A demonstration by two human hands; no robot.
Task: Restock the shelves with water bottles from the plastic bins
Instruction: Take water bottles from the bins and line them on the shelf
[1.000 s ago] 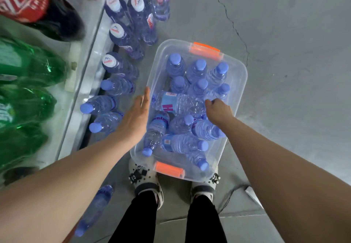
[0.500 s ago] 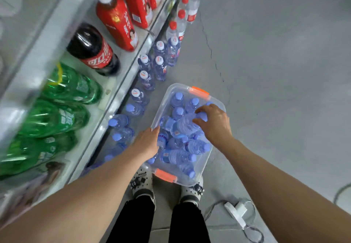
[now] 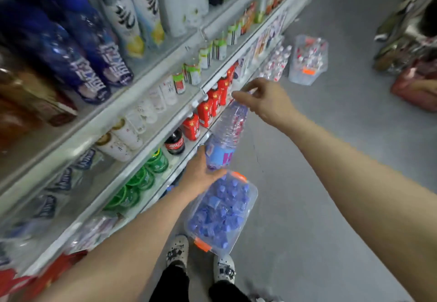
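Bottle: clear plastic water bottle with a blue label (image 3: pixel 225 136), up in the air and tilted, between both hands beside the shelves
Right hand (image 3: pixel 267 99): fingers pinching the cap end
Left hand (image 3: pixel 201 171): cupped under the base, fingers curled round it
Bin: clear plastic bin with orange latches (image 3: pixel 253 191), on the grey floor below, packed with blue-capped bottles
Shelves: grey metal shelving (image 3: pixel 151 136) on the left, crowded with drinks
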